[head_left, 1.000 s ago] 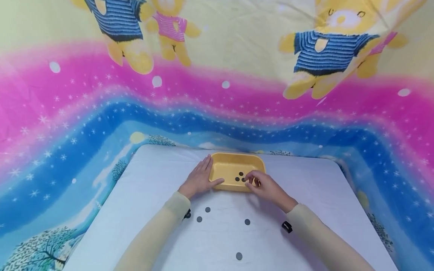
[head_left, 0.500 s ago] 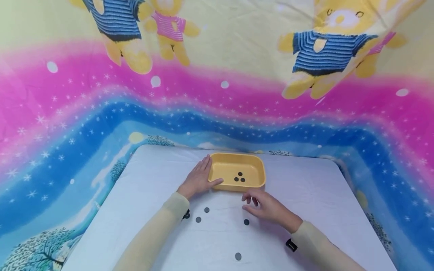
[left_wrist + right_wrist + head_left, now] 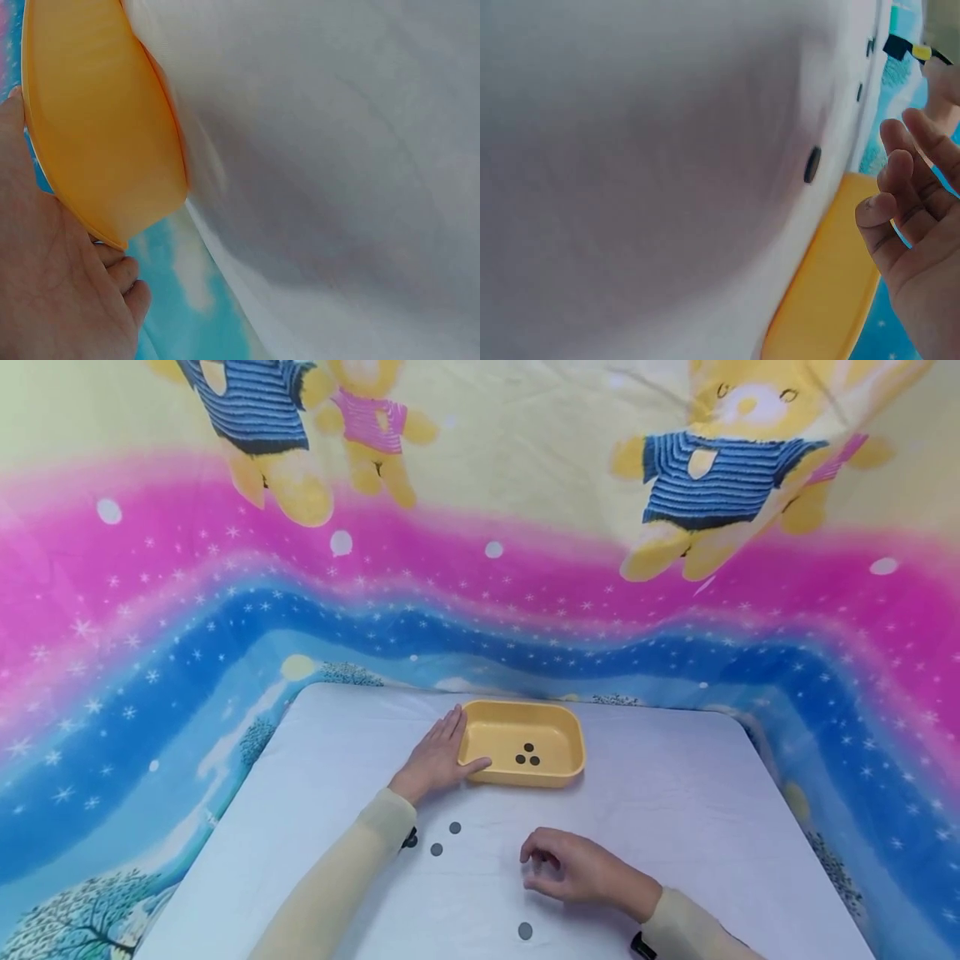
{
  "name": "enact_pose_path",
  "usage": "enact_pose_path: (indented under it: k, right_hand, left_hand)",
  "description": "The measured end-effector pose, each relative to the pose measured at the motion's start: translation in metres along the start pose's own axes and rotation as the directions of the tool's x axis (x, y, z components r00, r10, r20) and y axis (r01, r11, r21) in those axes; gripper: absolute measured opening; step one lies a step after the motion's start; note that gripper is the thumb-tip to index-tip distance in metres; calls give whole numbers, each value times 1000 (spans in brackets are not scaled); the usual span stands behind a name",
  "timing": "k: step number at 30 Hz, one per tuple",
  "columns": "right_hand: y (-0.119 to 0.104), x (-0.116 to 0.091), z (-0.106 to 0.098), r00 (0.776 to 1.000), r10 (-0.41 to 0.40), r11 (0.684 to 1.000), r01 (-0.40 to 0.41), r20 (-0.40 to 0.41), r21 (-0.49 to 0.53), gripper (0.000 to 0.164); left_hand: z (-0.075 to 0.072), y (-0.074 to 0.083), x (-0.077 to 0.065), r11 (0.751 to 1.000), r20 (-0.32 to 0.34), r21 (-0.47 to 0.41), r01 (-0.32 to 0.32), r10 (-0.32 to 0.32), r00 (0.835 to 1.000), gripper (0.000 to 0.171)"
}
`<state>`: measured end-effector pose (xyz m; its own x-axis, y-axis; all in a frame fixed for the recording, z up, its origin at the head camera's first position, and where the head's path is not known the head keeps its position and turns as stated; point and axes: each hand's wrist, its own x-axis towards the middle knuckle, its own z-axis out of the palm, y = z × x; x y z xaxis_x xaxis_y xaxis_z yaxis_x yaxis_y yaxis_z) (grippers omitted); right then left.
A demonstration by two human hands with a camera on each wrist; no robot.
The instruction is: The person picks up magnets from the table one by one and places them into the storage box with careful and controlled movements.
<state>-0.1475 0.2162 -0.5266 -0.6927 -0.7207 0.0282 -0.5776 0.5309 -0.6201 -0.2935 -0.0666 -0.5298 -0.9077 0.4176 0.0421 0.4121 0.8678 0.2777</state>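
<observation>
A yellow box [image 3: 558, 778] stands at the far side of the white table. My left hand [image 3: 433, 762] rests against its left end, fingers straight along the side and thumb over the near rim. In the left wrist view, the hand [image 3: 64, 292] lies against the box's wall [image 3: 112, 127]. Over the middle of the table, my right hand [image 3: 581, 868] has loosely bent fingers and a gap between thumb and fingertips. A dark disc [image 3: 812, 165] lies flat near these fingers [image 3: 876, 210] in the right wrist view. The hand appears to hold nothing.
Three small dark discs, one of them a front disc [image 3: 528, 747], lie inside the box. On the table, grey discs [image 3: 455, 827] lie near the left wrist, and another disc [image 3: 525, 931] is at the front. A printed cloth [image 3: 480, 585] hangs behind the table.
My right hand has drawn back out of the box, towards the front, and now covers the place of a disc on the table. The left hand has stayed on the box.
</observation>
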Motion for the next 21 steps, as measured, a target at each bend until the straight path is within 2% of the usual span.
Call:
enact_pose_path:
  k: [9,16,21]
  right_hand:
    - [-8,-8,14,991,-74,995,80,110,-57,30]
    - [-9,-8,21,976,-46,997,60,213,-56,28]
    - [-10,-8,25,970,-40,996,59,241,-72,28]
  left_hand:
    - [1,-1,0,1000,-14,-7,-1,1,1000,110]
    - [2,-1,0,1000,3,-3,11,-11,1000,112]
    - [4,-2,1,1000,15,12,15,-15,1000,114]
